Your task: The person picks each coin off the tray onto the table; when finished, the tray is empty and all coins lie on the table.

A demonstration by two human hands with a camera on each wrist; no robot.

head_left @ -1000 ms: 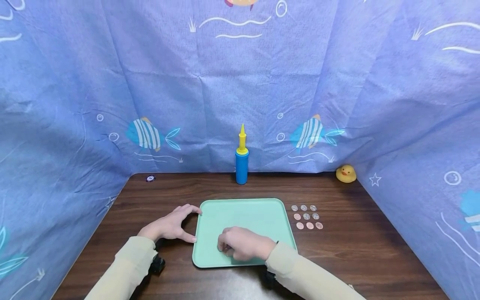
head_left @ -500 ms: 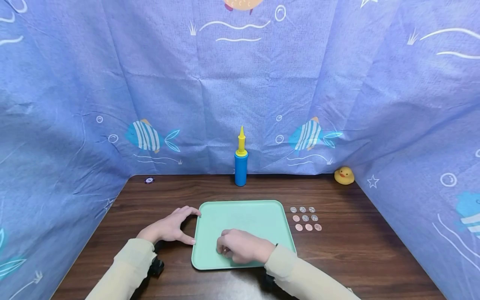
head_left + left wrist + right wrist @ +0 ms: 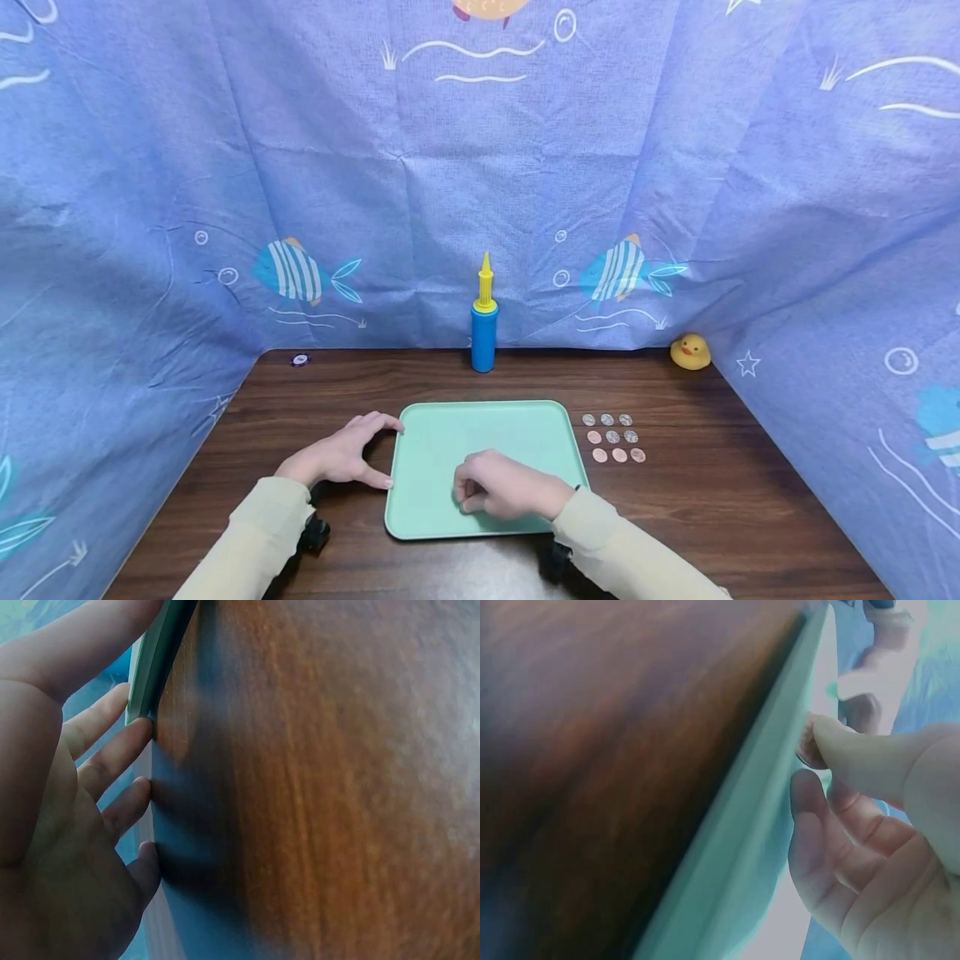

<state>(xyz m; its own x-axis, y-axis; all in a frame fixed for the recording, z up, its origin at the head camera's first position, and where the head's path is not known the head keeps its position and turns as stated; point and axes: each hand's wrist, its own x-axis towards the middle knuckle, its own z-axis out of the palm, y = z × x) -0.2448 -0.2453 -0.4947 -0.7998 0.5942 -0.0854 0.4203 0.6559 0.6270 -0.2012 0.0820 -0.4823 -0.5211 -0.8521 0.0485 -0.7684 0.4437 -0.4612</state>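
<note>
A mint-green tray lies on the wooden table. My left hand is at its left side, thumb and index finger spread apart and touching the rim. In the left wrist view, the other fingers extend loosely and hold nothing. Over the front middle of the tray is my right hand, fingers curled. The right wrist view shows its thumb and fingers pinching a copper-coloured coin just above the tray; the head view hides this coin. Several copper and silver coins lie in neat rows right of the tray.
A blue and yellow hand pump stands upright behind the tray. A yellow rubber duck sits at the table's back right corner, and a small round chip lies at the back left. A blue fish-print curtain encloses the table.
My right hand has shifted a little to the right over the tray, with its fingers still curled. My left hand stays at the tray's left rim.
</note>
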